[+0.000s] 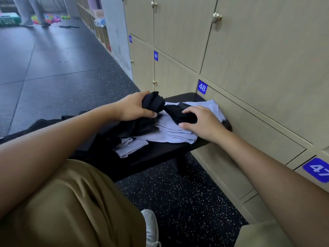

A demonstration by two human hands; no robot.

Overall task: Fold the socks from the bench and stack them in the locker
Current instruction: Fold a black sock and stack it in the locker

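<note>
Black sock [161, 106] lies stretched across the far end of the dark desk [160, 150], on top of a loose heap of pale blue socks [170, 132]. Left hand [135, 106] grips one bunched end, fingers and thumb curled round the fabric and lifting it slightly clear of the heap. Right hand [199, 121] pinches the other end, fingers curled onto the black fabric and pressing it down onto the blue pile. Further black fabric [138, 127] sits beneath the left hand; cannot tell how many pieces. 1 blue sock [130, 146] lies apart at the near edge. Judgement: step in hand is straightening this 1 sock before folding. To do it well: pull the 2 ends gently apart until the twist at the middle goes, lay it flat on a bare part of the desk rather than over the heap, then bring one end over to the other. Locker doors 48 [202, 87] and 49 [156, 55] stand closed behind the desk; none in view is open yet.
</note>
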